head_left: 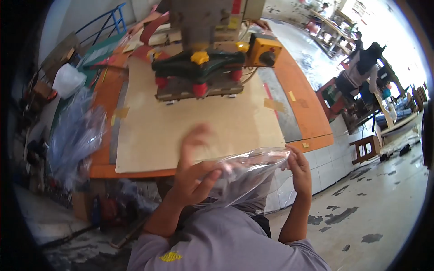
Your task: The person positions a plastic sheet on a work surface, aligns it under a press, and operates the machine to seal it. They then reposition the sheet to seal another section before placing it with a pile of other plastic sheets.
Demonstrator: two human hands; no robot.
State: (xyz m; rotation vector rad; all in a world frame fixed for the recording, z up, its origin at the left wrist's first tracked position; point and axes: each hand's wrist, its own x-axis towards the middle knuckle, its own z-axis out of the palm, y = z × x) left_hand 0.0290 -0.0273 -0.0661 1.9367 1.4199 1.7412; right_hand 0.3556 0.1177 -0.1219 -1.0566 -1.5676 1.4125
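Observation:
A clear plastic bag [253, 174] stretches between my hands, just beyond my shirt front and over the near edge of the table. My right hand [299, 171] pinches the bag's upper right corner between thumb and fingers. At the bag's other end, my left hand [192, 180] has its thumb and a finger closed on the plastic. Another part of that hand reaches up over the pale board [149, 140] and is smeared by motion. Beyond the hands stands a press with a dark green head [217, 63], yellow knob and red feet, its plate above the board.
An orange table [307, 113] carries the board, held by tape. Crumpled clear plastic [77, 135] hangs at the left edge. A yellow control box [264, 49] sits beside the press. Another person's arm [140, 27] reaches in behind it. A wooden stool [366, 149] and a co-worker [361, 72] are at right.

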